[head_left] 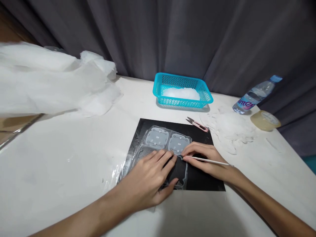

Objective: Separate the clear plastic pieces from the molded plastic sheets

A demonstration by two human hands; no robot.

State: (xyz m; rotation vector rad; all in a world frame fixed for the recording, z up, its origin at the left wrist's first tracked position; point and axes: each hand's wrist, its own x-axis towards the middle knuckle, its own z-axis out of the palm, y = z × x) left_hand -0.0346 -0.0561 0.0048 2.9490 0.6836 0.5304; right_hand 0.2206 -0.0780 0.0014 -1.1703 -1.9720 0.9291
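Tabletop [61,158], pale and wide, fills the head camera's view, and a black mat [199,179] lies on it near the front edge. On the mat's left part sits a clear plastic sheet [164,138] with moulded rounded-square shapes. The left hand [150,179] lies open and flat on this sheet, fingers [168,158] spread and pressing it down. The right hand [204,158] is closed in a pinch around a thin white stick [209,160], whose tip meets the sheet just beside the left fingertips; the stick's far end points off to the right. Just beyond the mat's far edge rest pink snips [197,124], and behind them a blue basket [182,89] with white material inside. Right of the mat lie clear scraps [232,130], then a tape roll [265,120] and a water bottle [254,96] on its side. A heap of white film [49,82] covers the far left.
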